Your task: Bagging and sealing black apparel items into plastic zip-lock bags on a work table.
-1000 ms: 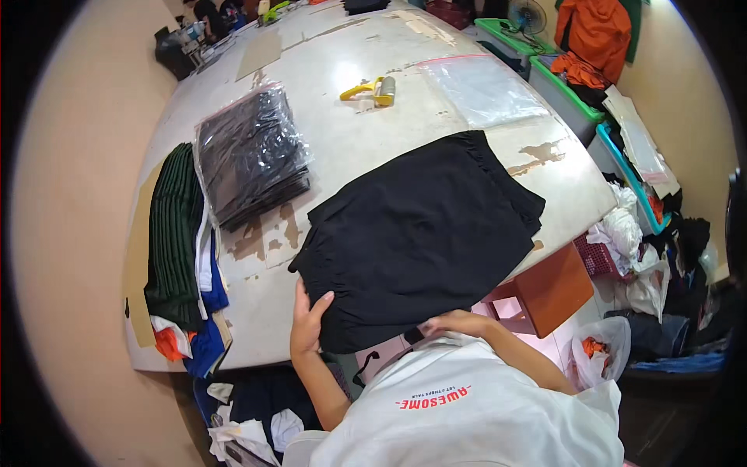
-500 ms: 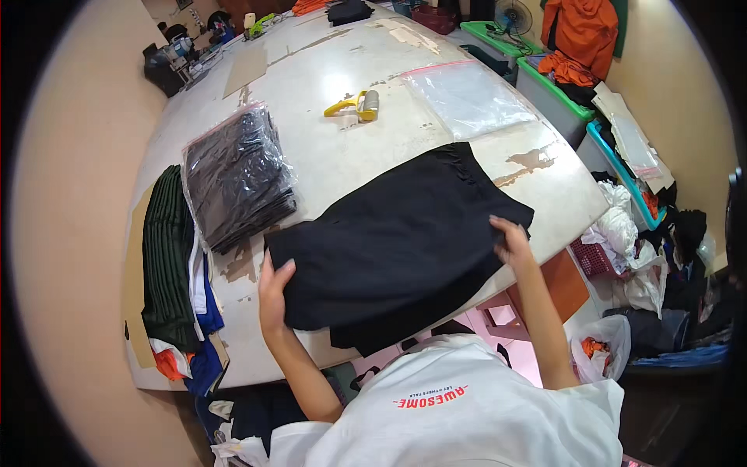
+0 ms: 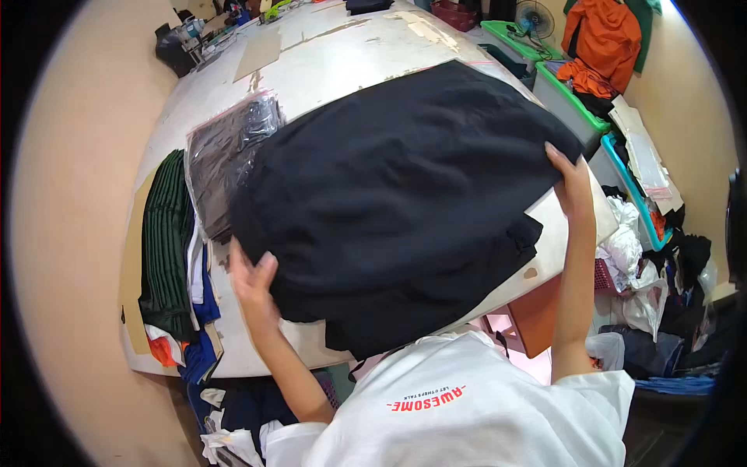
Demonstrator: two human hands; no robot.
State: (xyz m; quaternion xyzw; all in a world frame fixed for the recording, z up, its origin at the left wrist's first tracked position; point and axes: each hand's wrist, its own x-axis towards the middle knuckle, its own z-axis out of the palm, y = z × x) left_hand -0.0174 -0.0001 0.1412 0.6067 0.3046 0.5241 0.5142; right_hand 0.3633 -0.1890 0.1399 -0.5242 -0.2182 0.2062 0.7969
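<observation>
1. The black garment (image 3: 405, 171) fills the middle of the frame — a broad panel of matte, dark cloth, softly rippled, with a rounded left end and a blunt point toward the top.
2. The left hand (image 3: 253, 284), left of centre and slightly blurred, is partly open at the garment's lower left corner: the thumb lies over the cloth, the fingers stand along its edge. Whether it grips firmly I cannot tell.
3. The right hand (image 3: 572, 183), right of centre, is curled nearly closed and pinches the right edge of the garment between its digits.
4. Below the panel, toward the lower middle, lies more black cloth (image 3: 428, 307), its right end bunched and crinkled; it reaches the near edge of the table (image 3: 327, 50), whose pale, smooth surface is worn through in ragged brown patches.
5. At centre left sits a wrapped stack (image 3: 222, 163) of dark fabric in clear, glossy plastic (the film throws back wrinkled highlights); the black garment overlaps its right side.
6. Farther left, dark green cloth (image 3: 165, 241) lies in a long stack of narrow ridged folds, with blue fabric (image 3: 201, 350) below it.
7. At upper right hangs a creased orange garment (image 3: 607, 39), above a translucent plastic bin (image 3: 572, 101) with a bright green rim.
</observation>
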